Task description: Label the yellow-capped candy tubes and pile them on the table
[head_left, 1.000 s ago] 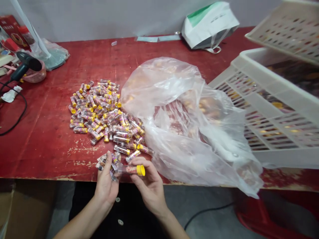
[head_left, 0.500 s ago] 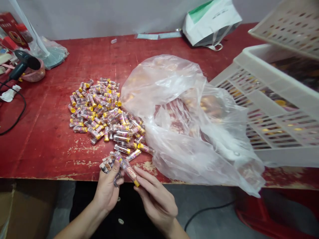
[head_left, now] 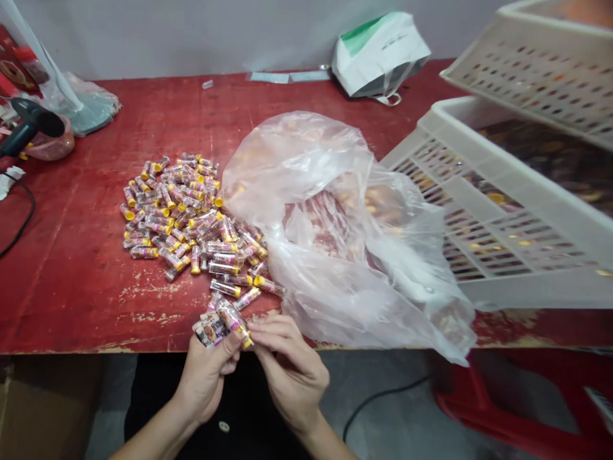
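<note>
Just over the table's front edge, my left hand [head_left: 207,374] is closed around a clear tube [head_left: 232,319] with a yellow cap and a purple printed label. Small printed picture labels [head_left: 211,331] are also held in it, fanned out beyond the thumb. My right hand [head_left: 293,365] is closed, its thumb and fingertips pinching the tube at its yellow-capped end. Right beyond both hands lies a heap of similar yellow-capped tubes [head_left: 191,220], with a few loose ones nearly touching the held tube.
A translucent plastic bag [head_left: 325,306] spreads over the red table [head_left: 71,281], right of the heap. White perforated crates [head_left: 498,249] are stacked at the right. A white-green bag [head_left: 383,54] lies at the back; a black hairdryer-like tool [head_left: 33,124] is at left.
The camera view has shifted slightly. My right hand has come closer to my left, and the tube's printed purple side now faces up. The picture labels show more openly.
</note>
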{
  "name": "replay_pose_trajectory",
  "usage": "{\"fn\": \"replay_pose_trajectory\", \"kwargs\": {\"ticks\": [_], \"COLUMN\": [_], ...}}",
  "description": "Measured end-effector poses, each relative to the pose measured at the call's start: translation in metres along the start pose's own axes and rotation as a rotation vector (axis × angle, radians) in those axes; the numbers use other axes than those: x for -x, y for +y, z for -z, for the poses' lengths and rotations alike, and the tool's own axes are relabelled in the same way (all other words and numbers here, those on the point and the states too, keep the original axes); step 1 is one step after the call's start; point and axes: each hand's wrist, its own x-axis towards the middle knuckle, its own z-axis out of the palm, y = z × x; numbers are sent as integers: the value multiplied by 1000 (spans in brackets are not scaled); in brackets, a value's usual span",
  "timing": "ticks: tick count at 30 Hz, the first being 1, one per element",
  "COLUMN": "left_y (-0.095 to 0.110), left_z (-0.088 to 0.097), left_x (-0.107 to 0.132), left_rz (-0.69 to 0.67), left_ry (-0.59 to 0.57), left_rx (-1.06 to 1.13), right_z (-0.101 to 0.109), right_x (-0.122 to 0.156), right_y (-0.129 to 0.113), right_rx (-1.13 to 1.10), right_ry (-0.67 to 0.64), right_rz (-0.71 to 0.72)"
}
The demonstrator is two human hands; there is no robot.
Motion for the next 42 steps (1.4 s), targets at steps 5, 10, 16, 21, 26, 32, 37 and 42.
{"fn": "replay_pose_trajectory", "kwargs": {"ticks": [5,10,16,21,26,32,37,42], "left_y": [-3,5,25,26,12,9,12,22], "left_z": [-3,-9,0,14,16,8,-9,-17], "left_x": [2,-2,-23,-31,-34,-39,-35,-30], "left_rz": [5,-43,-98,-156,-120,-110,-155,-186], "left_ry": [-10,6,145,212,200,135,81,75], "left_rx": [38,126,185,105,-20,-37,-28,104], "right_z": [-2,-11,25,68,38,46,41,52], "right_x": [2,-15,-118,-167,-101,-129,-210,-181], "right_y": [3,-4,23,73,79,90,107,81], "right_rx": [-52,-61,210,611,632,693,659,552], "right_ry": [64,153,-5,-145,-380,-330,-273,-181], "right_rz": [-49,-71,-14,-134,-123,-171,-197,-205]}}
